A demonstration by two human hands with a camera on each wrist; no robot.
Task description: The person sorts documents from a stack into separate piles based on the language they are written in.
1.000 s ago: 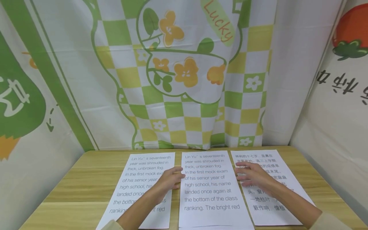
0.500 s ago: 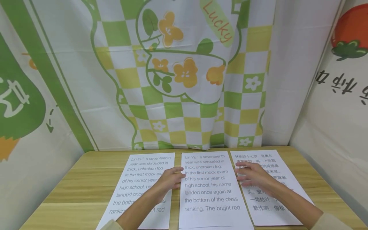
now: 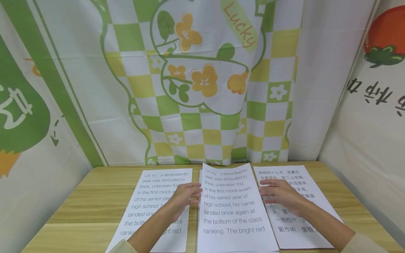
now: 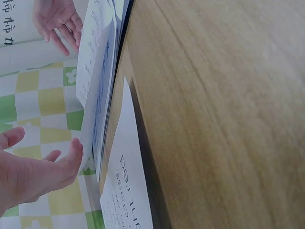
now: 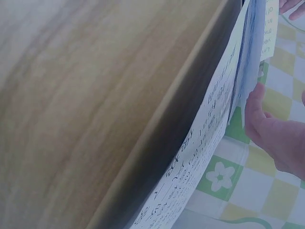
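Three stacks of printed paper lie side by side. In the head view, the top sheet [image 3: 232,214] of the middle stack bows upward, its far end raised off the paper beneath. My left hand [image 3: 181,200] is at that sheet's left edge, and my right hand [image 3: 281,196] is at its right edge. In the left wrist view, the left hand [image 4: 38,179] has its fingertips against the paper's edge, thumb apart. Extended fingers of the right hand [image 5: 279,136] meet the opposite edge in the right wrist view.
An English-printed sheet [image 3: 155,191] lies under the left forearm. A sheet with Chinese characters [image 3: 295,237] lies under the right forearm. The wooden table [image 3: 76,211] ends at a checkered curtain [image 3: 193,121], with printed fabric walls on both sides.
The middle top sheet was flat; its far end has now risen and its surface bows. Both hands have shifted only slightly at its side edges.
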